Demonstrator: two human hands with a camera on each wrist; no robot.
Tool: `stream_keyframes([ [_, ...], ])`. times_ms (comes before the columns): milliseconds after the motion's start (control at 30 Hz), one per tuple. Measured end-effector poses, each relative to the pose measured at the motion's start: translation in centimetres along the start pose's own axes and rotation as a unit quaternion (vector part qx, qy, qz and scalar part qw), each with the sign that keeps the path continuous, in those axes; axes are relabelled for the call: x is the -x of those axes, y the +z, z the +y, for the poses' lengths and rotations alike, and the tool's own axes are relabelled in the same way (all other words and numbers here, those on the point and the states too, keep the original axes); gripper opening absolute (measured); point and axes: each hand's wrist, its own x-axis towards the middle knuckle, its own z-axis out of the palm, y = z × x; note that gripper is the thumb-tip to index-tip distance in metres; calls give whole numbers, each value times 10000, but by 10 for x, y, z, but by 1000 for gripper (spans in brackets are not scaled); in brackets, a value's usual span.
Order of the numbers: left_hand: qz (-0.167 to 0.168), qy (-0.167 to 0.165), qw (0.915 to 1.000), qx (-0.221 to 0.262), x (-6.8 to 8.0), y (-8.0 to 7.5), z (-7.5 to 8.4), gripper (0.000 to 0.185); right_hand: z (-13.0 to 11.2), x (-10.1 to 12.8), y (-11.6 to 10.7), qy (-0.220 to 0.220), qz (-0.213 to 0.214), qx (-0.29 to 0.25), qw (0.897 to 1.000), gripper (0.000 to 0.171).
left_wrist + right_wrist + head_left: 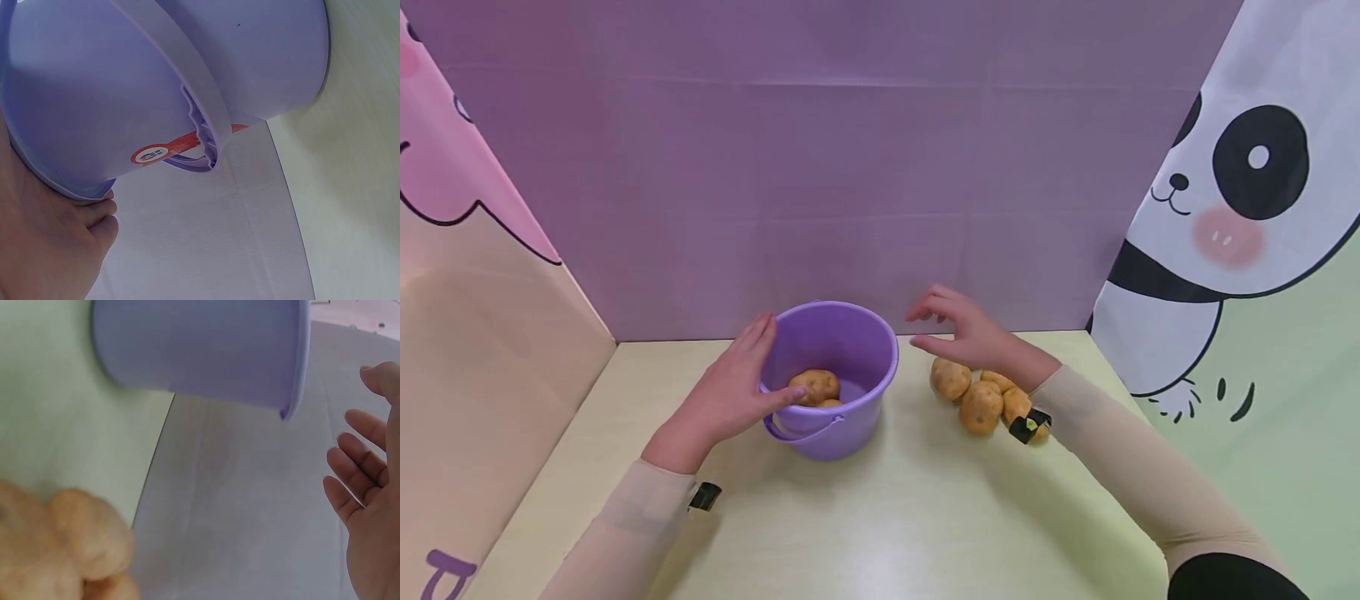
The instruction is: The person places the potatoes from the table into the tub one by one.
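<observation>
A purple bucket (850, 350) (75, 94) (200, 344) stands at the middle of the table, its handle (194, 81) folded down. Two potatoes (815, 385) lie inside it. My left hand (730, 396) (44, 244) rests against the bucket's left side, with its fingers straight along the wall and its thumb across the rim. A pile of several potatoes (979, 404) (69, 544) lies on the table to the right of the bucket. Just above and behind that pile hovers my right hand (962, 333) (369, 506), fingers spread, holding nothing.
The pale yellow-green table (887, 517) is boxed in by a purple backdrop (850, 167) behind, a pink cartoon panel (467, 275) on the left and a panda panel (1240, 233) on the right. Bare tabletop lies in front of the bucket.
</observation>
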Motion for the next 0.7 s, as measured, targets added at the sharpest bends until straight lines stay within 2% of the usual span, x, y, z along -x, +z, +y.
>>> stream_keyframes([
  [267,-3,22,10000,14,-2,3,-1,121,13,49,-10,779,145,-111,9968,23],
  [433,-15,-5,10000,-26,-2,2,-2,120,21,76,-9,990,412,-42,9942,21],
  [700,-12,-6,10000,28,-1,1,-1,120,35,116,-11,1413,554,275,9880,22],
])
